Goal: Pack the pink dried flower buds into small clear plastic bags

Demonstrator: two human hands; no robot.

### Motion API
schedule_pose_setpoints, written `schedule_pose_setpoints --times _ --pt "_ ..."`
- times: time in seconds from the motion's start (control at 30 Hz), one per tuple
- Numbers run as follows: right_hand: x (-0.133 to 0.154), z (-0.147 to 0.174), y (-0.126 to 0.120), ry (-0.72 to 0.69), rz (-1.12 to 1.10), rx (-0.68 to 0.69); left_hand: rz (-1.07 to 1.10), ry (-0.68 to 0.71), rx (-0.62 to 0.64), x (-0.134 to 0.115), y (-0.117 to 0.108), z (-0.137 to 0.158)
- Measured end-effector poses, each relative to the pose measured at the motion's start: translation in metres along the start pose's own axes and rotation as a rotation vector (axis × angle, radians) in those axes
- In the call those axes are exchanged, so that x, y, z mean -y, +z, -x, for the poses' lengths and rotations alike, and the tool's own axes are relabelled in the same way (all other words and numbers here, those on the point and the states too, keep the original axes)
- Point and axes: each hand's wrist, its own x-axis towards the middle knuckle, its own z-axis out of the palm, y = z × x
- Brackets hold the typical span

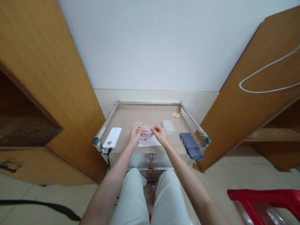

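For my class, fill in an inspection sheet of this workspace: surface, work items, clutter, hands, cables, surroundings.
Surface: brown table, metal rim.
Job's things: clear film above a white sheet; red spots, layer unclear.
Clutter: white device at left, blurred dark item at right, card and clear stack farther back.
Hands: left hand and right hand both pinch the film.
Cables: black cable at the device; white cable by the right cabinet; dark strap lower left.
Surroundings: wall behind, left cabinet, red stool lower right.
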Motion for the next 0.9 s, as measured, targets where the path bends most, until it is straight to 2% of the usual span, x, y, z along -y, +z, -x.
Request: schedule_pose_setpoints --times 0.27,0.67,0.8,0.9 --pt "0.0014 -0.0001 0.0024 0.053 -0.219 -0.019 0.076 -0.001 -0.005 -0.0041 0.003 -0.0002" --pt "-0.0012 0.0015 0.0021 0.102 -0.292 -0.029 0.065 0.0 -0.041 0.0015 -0.0011 -0.0007" --pt "-0.0003 0.0031 0.0007 0.105 -0.295 -0.016 0.083 -0.048 0.049 -0.003 -0.0035 -0.0008" --pt "-0.0005 0.0058 0.0007 0.097 -0.285 0.004 0.016 -0.067 0.134 -0.0082 -0.0048 0.0004"
